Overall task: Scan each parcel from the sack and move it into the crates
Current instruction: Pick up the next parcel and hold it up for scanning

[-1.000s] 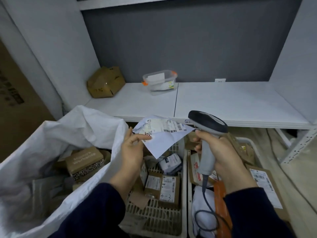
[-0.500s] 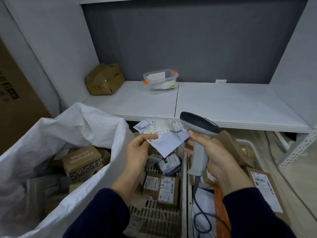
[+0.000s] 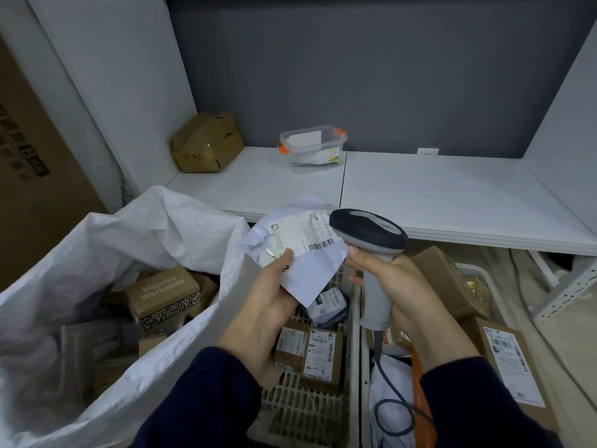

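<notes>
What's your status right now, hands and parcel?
Left hand holds white mailer, label up. Right hand grips scanner, head beside the barcode. Barcode unobstructed.

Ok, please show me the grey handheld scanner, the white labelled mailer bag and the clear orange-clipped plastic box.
grey handheld scanner (image 3: 368, 229): head view, its dark top.
white labelled mailer bag (image 3: 310, 273): head view, bare lower part.
clear orange-clipped plastic box (image 3: 311, 153): head view, front wall.

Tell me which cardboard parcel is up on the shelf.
The crumpled box at the back left of the shelf; the others lie in the sack or crates.
</notes>
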